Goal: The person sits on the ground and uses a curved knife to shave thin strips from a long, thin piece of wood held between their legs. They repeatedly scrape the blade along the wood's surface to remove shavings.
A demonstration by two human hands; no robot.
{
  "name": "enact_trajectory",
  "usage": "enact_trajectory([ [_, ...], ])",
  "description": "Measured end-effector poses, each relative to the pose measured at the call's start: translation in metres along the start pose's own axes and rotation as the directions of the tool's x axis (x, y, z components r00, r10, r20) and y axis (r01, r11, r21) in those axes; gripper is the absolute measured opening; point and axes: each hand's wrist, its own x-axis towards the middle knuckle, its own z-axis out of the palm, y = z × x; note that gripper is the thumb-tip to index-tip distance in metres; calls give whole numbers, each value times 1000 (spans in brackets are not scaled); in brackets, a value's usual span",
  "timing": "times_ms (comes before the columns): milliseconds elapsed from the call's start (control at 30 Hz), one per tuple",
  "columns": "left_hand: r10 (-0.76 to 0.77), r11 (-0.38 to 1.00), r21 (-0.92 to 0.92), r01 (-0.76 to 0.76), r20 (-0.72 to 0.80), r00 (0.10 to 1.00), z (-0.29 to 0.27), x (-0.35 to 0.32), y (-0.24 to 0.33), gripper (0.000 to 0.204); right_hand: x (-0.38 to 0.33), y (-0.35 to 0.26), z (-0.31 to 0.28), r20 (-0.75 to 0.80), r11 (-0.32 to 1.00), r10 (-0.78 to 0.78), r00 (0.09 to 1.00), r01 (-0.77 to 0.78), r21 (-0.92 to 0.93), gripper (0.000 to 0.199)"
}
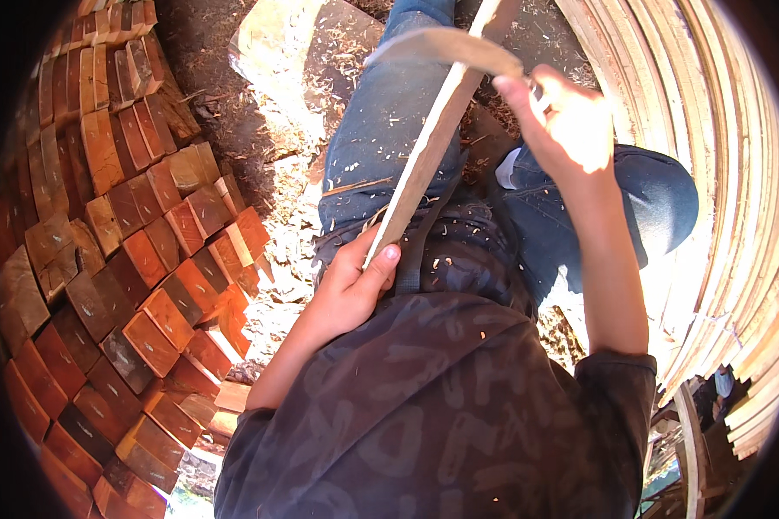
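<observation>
My left hand point(359, 275) is wrapped round the near end of a long wooden stick point(431, 138), its thumb lying on top. The stick slants away from my waist over my legs to the top edge of the picture. My right hand point(567, 121) is closed at the right end of a curved knife point(446, 48), whose handle is mostly hidden in the fist. The blade looks smeared by motion and crosses over the far part of the stick. Whether it touches the wood I cannot tell.
Wood shavings lie on my jeans point(368, 130), my dark shirt and the ground. A high stack of reddish wooden blocks point(138, 259) stands on the left. Long pale planks point(710, 173) are piled on the right. A flat pale slab point(294, 43) lies beyond my leg.
</observation>
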Motion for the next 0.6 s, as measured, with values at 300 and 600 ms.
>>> enact_trajectory([
  [300, 15, 1000, 10, -15, 7, 1000, -4, 2, 0, 28, -30, -28, 7, 96, 989, -147, 984, 146, 21, 52],
  [600, 189, 953, 229, -199, 63, 980, -5, 7, 1, 23, -76, -42, -1, 368, 745, 92, 925, -309, 591, 21],
])
